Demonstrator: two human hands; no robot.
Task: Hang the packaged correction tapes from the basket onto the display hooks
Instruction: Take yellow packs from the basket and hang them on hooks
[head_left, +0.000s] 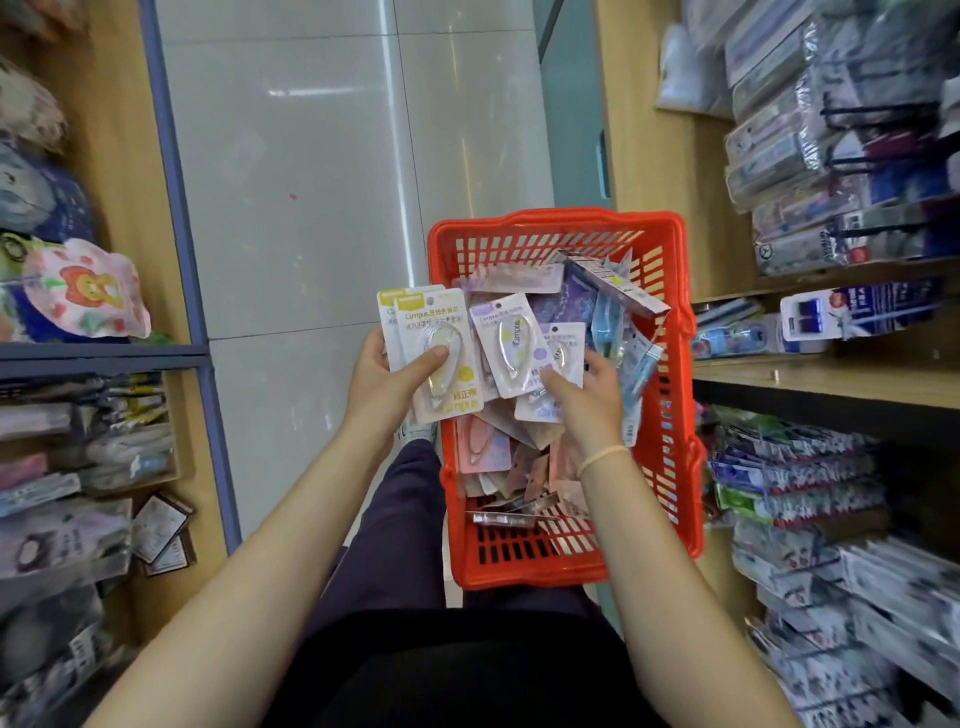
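We've got our left hand clamped on yellow-labelled correction tape packs, thumb across the front, just left of the red basket. Our right hand pinches a purple pack over the pile inside w/ more packs.

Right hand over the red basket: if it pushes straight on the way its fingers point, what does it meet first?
Probably the purple-carded correction tape packs that the right hand is already touching, then the blue packs beyond; depth is unclear.
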